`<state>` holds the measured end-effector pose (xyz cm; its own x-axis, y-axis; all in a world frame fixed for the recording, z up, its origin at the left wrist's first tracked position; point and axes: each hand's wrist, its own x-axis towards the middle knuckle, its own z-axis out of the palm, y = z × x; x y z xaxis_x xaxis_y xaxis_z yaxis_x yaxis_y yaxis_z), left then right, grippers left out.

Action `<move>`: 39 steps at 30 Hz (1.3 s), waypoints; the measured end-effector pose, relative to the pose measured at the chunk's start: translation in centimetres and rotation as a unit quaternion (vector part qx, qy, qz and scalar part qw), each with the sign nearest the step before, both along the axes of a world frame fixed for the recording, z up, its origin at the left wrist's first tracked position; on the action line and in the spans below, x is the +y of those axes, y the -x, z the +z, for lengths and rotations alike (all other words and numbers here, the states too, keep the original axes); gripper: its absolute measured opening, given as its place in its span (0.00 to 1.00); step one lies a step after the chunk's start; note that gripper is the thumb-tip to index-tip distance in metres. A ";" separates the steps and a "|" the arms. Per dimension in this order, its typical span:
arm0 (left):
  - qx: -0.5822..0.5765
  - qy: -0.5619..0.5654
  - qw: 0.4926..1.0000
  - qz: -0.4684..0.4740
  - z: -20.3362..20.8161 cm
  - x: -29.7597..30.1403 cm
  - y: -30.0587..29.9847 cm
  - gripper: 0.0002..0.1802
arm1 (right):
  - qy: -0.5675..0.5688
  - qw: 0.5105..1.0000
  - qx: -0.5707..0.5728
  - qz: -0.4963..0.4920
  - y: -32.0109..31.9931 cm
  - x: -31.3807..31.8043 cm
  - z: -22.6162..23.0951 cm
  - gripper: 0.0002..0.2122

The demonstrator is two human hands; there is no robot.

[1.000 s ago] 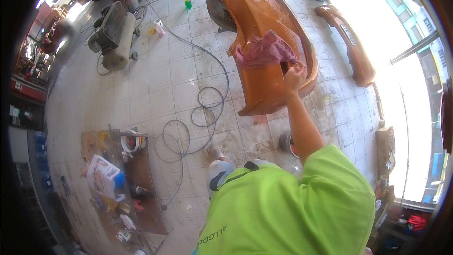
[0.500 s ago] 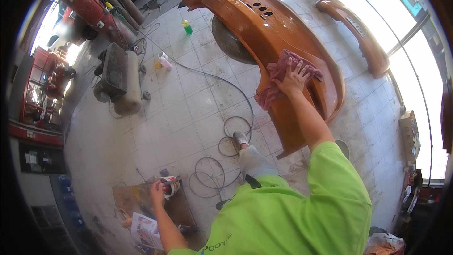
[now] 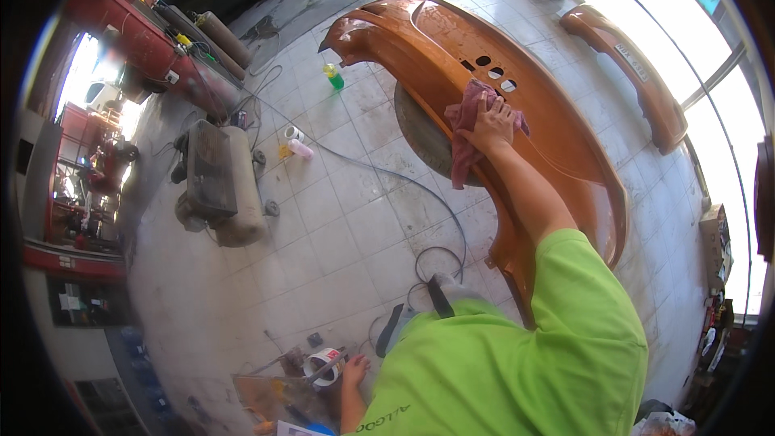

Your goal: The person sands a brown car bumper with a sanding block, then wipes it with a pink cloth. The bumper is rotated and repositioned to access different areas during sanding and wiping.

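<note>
My right hand [image 3: 492, 125] presses a dusty-pink cloth [image 3: 462, 119] onto a long, curved orange car body panel [image 3: 557, 133], its fingers bent over the fabric. The cloth lies just on the near side of several holes in the panel, and one end hangs over the inner edge. Beneath the panel shows part of a dark tyre [image 3: 421, 127]. Low in the picture, my left hand [image 3: 355, 370] is beside a white can [image 3: 324, 365] on a brown cart [image 3: 274, 394]. Its fingers are loosely apart, with nothing visible in them.
An air compressor [image 3: 236, 182] stands at left on the tiled floor. A green spray bottle [image 3: 333, 77] and a pink bottle [image 3: 301, 148] stand beyond it. A dark hose [image 3: 387, 176] snakes across the tiles toward my feet. Another orange bumper [image 3: 626, 73] lies at far right.
My right hand has slid the cloth away from me along the panel, closer to the holes. My left hand has drawn back toward my body, to the can's right. The whole view has shifted.
</note>
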<state>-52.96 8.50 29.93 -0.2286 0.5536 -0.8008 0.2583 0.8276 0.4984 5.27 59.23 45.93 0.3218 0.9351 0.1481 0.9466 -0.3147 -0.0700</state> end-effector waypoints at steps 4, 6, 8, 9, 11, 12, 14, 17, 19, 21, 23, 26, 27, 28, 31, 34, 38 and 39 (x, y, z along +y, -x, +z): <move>0.102 0.005 0.986 -0.133 -0.5 2.9 -0.4 0.20 | 0.008 1.000 0.012 0.007 1.9 7.1 1.0 0.57; 0.101 0.036 0.988 -0.107 -2.7 3.3 1.5 0.19 | 0.021 0.999 0.047 0.004 3.4 10.8 1.5 0.57; 0.147 0.044 0.967 -0.202 -4.3 6.7 1.1 0.20 | 0.027 0.998 0.047 -0.006 3.9 14.3 1.8 0.57; 0.174 0.048 0.953 -0.245 -5.0 7.8 1.4 0.20 | 0.028 0.999 0.043 -0.007 4.5 16.1 1.8 0.57; 0.144 0.074 0.949 -0.271 -5.0 11.8 3.1 0.19 | 0.031 0.999 0.029 -0.011 5.1 19.5 1.6 0.57; 0.123 0.084 0.946 -0.286 -4.3 14.5 3.3 0.19 | 0.034 0.999 0.017 -0.013 5.1 21.3 1.5 0.57; 0.017 0.118 0.988 -0.099 -6.2 21.3 4.6 0.18 | 0.050 0.998 0.028 -0.011 6.6 25.1 1.5 0.58; -0.104 0.106 0.984 0.099 -8.1 36.2 5.3 0.18 | 0.085 0.996 0.028 -0.020 7.6 30.8 1.6 0.60; -0.106 0.046 0.993 0.039 -7.8 50.7 3.8 0.17 | 0.105 0.994 0.020 -0.020 8.2 35.3 1.2 0.61; -0.145 -0.045 0.988 -0.018 -6.4 65.4 1.3 0.21 | 0.139 0.990 0.026 -0.004 8.8 40.0 0.8 0.62; -0.201 -0.094 0.975 -0.027 -5.0 78.2 -2.7 0.22 | 0.166 0.986 0.028 0.000 9.2 43.0 0.2 0.62; -0.293 -0.127 0.948 -0.018 -2.6 93.7 -9.3 0.29 | 0.174 0.984 0.033 -0.025 9.7 47.2 -0.3 0.61; -0.332 -0.127 0.935 -0.001 -1.7 97.9 -11.4 0.31 | 0.168 0.984 0.037 -0.040 10.1 48.4 -0.6 0.60; -0.352 -0.132 0.927 0.003 -1.1 101.5 -13.5 0.34 | 0.159 0.985 0.042 -0.055 10.5 49.8 -0.7 0.59; -0.414 -0.101 0.905 0.021 -0.6 108.5 -17.0 0.43 | 0.115 0.990 0.019 -0.078 12.6 53.7 -2.5 0.53; -0.484 -0.067 0.871 0.049 -1.1 111.3 -18.6 0.51 | 0.053 0.994 -0.018 -0.093 16.0 57.0 -4.2 0.40; -0.551 -0.009 0.830 0.088 1.2 110.9 -19.7 0.53 | -0.151 0.986 0.010 -0.065 20.9 60.1 -9.0 0.29; -0.566 0.004 0.818 0.104 1.7 110.8 -19.4 0.54 | -0.203 0.979 0.011 -0.031 22.5 60.3 -10.0 0.28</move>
<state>-33.53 119.34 31.60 0.5726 0.5914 -0.5678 -0.5116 0.7989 0.3162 -17.22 119.50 35.89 0.3834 0.7797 0.4951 0.9234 -0.3138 -0.2210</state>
